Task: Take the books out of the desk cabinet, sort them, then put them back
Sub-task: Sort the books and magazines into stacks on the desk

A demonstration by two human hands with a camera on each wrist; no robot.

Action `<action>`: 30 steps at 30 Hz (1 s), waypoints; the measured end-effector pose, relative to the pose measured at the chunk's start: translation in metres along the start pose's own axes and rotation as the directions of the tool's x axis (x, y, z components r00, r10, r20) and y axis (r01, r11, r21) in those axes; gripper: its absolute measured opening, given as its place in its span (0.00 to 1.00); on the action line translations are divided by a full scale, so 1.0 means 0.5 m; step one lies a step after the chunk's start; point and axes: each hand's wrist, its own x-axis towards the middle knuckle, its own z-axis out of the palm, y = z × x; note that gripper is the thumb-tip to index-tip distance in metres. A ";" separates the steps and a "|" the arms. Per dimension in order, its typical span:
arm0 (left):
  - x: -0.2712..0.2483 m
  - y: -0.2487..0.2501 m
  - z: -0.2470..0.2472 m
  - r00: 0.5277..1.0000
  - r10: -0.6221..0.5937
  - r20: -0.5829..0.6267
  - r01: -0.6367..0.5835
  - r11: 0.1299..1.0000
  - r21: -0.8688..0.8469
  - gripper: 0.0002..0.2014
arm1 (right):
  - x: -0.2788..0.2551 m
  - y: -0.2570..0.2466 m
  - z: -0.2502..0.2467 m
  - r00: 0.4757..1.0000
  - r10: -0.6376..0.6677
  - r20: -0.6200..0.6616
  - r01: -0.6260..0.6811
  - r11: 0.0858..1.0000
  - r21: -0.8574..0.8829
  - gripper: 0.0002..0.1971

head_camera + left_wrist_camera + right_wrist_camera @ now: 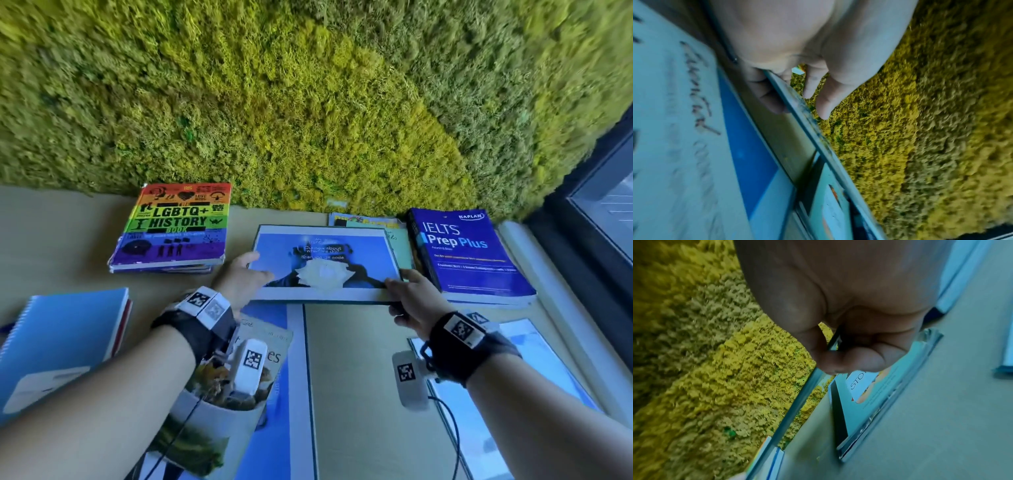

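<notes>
A thin blue booklet (325, 263) with white print hangs tilted just above the desk (356, 377), over a small stack of flat booklets (366, 221). My left hand (241, 277) pinches its left edge, thumb on the cover and fingers under it. My right hand (407, 298) pinches its near right corner. The left wrist view shows the booklet's edge (803, 104) between thumb and fingers. In the right wrist view a teal booklet (869, 395) lies under the lifted edge.
A rainbow history book (174, 228) tops a pile at the back left. The dark blue IELTS book (469, 253) lies right. A blue spiral notebook (58, 339) sits near left, magazines (239, 394) under my left wrist. A moss wall (308, 102) backs the desk.
</notes>
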 end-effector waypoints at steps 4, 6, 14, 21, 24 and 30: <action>0.058 0.030 -0.018 1.000 -0.016 -0.006 0.017 0.988 0.151 0.30 | 0.060 -0.043 0.036 0.998 0.048 0.035 -0.045 0.995 -0.086 0.06; 0.072 0.037 -0.027 1.000 -0.028 0.011 0.025 0.975 0.223 0.32 | 0.093 -0.057 0.052 0.996 0.080 0.032 -0.078 0.996 -0.049 0.04; 0.056 0.013 -0.029 0.993 0.110 0.050 -0.121 0.873 0.472 0.33 | 0.143 -0.031 0.121 0.999 0.031 0.037 -0.027 0.995 -0.098 0.04; 0.081 0.035 -0.064 0.961 0.273 0.036 -0.178 0.514 0.839 0.23 | 0.158 -0.021 0.161 1.000 0.026 0.005 -0.025 0.986 -0.165 0.23; 0.112 0.039 -0.096 0.995 0.093 0.032 -0.063 0.353 0.933 0.22 | 0.157 -0.018 0.180 1.000 -0.001 0.021 0.005 0.987 -0.160 0.28; 0.150 0.018 -0.099 0.997 -0.076 0.004 0.004 0.105 0.994 0.24 | 0.156 -0.005 0.190 0.997 -0.042 0.063 0.056 0.972 -0.230 0.22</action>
